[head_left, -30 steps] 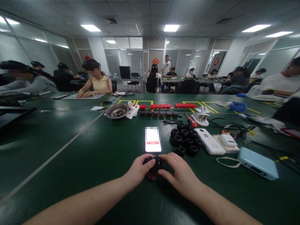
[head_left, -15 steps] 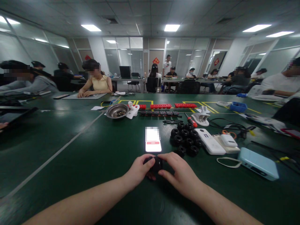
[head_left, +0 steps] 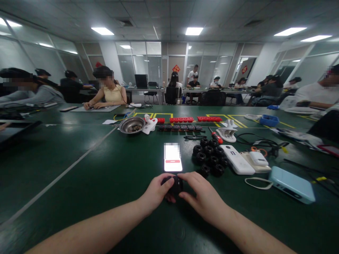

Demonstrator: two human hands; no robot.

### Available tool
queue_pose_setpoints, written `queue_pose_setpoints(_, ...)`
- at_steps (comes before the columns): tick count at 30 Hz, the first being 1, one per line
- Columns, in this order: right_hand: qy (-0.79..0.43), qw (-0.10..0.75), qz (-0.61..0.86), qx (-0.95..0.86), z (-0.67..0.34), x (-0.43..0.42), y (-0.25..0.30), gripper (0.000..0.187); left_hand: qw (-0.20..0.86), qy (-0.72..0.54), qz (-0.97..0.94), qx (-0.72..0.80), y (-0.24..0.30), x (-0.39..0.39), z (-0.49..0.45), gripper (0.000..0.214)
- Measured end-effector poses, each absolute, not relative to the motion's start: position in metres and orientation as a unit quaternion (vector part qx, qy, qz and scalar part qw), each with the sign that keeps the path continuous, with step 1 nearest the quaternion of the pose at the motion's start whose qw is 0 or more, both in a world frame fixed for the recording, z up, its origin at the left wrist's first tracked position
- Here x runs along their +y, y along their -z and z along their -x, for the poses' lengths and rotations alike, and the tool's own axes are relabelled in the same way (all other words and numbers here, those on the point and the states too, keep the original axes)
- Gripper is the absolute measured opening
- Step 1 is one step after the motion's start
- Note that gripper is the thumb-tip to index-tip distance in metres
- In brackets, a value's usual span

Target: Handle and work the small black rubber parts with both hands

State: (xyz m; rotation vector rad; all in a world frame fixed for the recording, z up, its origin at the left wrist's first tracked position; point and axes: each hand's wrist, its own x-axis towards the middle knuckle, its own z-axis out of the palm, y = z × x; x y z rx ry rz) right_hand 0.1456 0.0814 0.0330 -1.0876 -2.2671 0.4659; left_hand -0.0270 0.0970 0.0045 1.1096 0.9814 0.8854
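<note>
Black part [head_left: 177, 185] is pinched by left hand [head_left: 156, 188], right hand [head_left: 202, 192] spread-fingered at three o'clock; white case [head_left: 239, 163] mark blurred.

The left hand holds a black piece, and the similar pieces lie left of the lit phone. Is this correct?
Only the side is wrong: in the head view, the similar pieces lie right of the lit phone. The left hand does hold a black piece.

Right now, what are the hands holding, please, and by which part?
A black round piece: the left hand grips its left side; the right hand is at its right side, contact unclear.
</note>
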Motion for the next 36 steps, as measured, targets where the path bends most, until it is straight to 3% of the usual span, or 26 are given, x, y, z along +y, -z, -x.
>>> queue_pose_setpoints(6,-0.165,0.294,0.424,-0.841,-0.1442,0.0781,-0.0381,0.040,0.650,-0.391,-0.487,0.433,-0.0066,0.0964,0.0272,0.051)
queue_pose_setpoints(11,-0.172,0.256,0.464,-0.831,-0.1432,0.0805,-0.0365,0.025,0.645,-0.374,-0.500,0.441,-0.0095,0.0957,0.0279,0.053)
queue_pose_setpoints(19,-0.147,0.305,0.400,-0.852,-0.1460,0.0783,-0.0368,0.042,0.655,-0.388,-0.486,0.429,-0.0074,0.0979,0.0277,0.051)
queue_pose_setpoints(25,-0.161,0.257,0.463,-0.833,-0.1447,0.0793,-0.0364,0.027,0.652,-0.381,-0.503,0.421,-0.0064,0.0971,0.0283,0.050)
queue_pose_setpoints(31,-0.159,0.300,0.380,-0.861,-0.1455,0.0797,-0.0368,0.038,0.659,-0.387,-0.487,0.423,-0.0069,0.0981,0.0274,0.053)
queue_pose_setpoints(36,-0.165,0.280,0.450,-0.832,-0.1446,0.0775,-0.0378,0.037,0.649,-0.379,-0.488,0.444,-0.0130,0.0953,0.0276,0.048)
